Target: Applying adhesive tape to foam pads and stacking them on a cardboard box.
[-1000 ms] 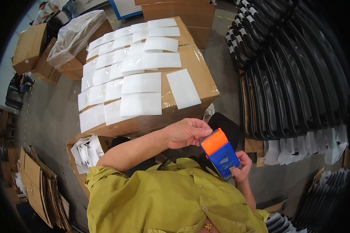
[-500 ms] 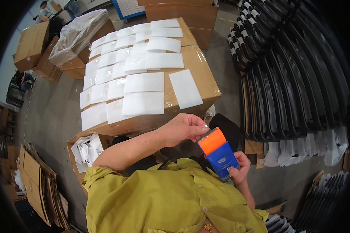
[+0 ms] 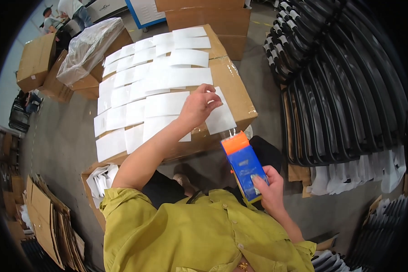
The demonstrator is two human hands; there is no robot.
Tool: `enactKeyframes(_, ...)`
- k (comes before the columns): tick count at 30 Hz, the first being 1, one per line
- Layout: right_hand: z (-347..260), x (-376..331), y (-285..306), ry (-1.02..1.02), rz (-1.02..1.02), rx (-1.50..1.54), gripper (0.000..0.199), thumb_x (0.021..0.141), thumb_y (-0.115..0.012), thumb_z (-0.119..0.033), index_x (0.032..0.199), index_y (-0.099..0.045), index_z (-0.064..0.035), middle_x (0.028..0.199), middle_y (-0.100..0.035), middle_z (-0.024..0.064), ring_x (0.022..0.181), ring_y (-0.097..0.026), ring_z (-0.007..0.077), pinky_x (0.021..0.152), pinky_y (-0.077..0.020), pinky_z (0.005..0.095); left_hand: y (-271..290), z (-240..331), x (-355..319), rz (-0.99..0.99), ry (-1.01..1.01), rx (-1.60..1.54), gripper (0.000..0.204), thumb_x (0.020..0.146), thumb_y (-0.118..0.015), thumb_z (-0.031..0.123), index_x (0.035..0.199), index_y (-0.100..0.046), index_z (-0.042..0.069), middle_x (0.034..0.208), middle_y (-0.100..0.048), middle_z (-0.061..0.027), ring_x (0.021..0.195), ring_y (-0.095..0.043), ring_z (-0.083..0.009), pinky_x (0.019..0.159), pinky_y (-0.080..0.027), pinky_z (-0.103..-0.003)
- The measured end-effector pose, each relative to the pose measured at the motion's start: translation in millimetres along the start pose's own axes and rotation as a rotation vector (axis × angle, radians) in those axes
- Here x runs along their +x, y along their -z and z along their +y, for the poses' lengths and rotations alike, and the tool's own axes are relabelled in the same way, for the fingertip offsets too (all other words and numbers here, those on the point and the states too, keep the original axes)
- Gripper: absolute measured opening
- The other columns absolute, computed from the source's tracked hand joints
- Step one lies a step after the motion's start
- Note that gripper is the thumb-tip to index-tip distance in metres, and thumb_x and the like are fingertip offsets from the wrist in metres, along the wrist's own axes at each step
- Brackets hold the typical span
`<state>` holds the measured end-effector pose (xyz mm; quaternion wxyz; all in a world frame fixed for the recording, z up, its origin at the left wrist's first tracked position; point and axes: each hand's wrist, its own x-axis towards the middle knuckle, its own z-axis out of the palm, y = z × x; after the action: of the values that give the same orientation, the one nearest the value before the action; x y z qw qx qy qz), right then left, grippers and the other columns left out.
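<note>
The left hand (image 3: 198, 106) lay with loose, open fingers on a white label (image 3: 220, 119) at the near right corner of the big cardboard box (image 3: 240, 97). The right hand (image 3: 269, 190) was closed around a blue handheld device with an orange top (image 3: 245, 165), held near the chest.

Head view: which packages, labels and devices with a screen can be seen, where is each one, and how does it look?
White labels: blank rectangles in rows on the big brown box; left hand touches one.
Handheld device: blue with orange top, in right hand.
Wrapped box: upper left, brown under clear plastic.
Small open box: lower left, holding white papers.
</note>
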<state>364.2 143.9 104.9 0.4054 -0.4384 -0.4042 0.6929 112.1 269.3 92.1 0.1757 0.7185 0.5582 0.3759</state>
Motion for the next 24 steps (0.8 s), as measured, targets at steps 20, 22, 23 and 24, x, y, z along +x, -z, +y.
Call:
enactKeyframes(20,16,35,8,-0.039,0.002,-0.002,0.02,0.076,-0.06,-0.013,0.083,-0.049,0.0032,0.078,-0.06,0.0112,0.066,-0.056,0.009,0.06,-0.0455,0.0221,9,17,-91,-0.225,0.972,-0.745,0.048,0.082,-0.047,0.046,0.101,-0.051,0.002,0.091,-0.057,-0.0097,0.075,-0.055,-0.0154,0.062,-0.044,-0.028)
enactKeyframes(22,18,29,13,-0.055,-0.015,-0.011,0.02,0.076,-0.06,-0.013,0.082,-0.049,0.0024,0.077,-0.06,0.0103,0.065,-0.055,0.0087,0.059,-0.0451,0.0217,-9,16,-97,-0.276,1.13,-0.951,0.049,0.081,-0.048,0.047,0.102,-0.051,0.004,0.094,-0.056,-0.0087,0.077,-0.055,-0.015,0.066,-0.044,-0.028)
enactKeyframes(23,20,27,16,-0.064,-0.023,-0.014,0.02,0.076,-0.061,-0.013,0.081,-0.049,0.0017,0.076,-0.06,0.0095,0.065,-0.055,0.0084,0.059,-0.0447,0.0214,-20,18,-99,-0.337,1.275,-1.156,0.05,0.079,-0.049,0.049,0.104,-0.051,0.005,0.097,-0.056,-0.0077,0.079,-0.054,-0.0146,0.07,-0.043,-0.027)
enactKeyframes(24,21,25,17,-0.07,-0.027,-0.017,0.019,0.076,-0.061,-0.013,0.081,-0.049,0.0009,0.076,-0.059,0.0086,0.064,-0.055,0.008,0.059,-0.0444,0.0211,-30,16,-97,-0.329,1.274,-1.162,0.05,0.079,-0.049,0.049,0.104,-0.051,0.005,0.097,-0.056,-0.0077,0.079,-0.054,-0.0146,0.07,-0.043,-0.027)
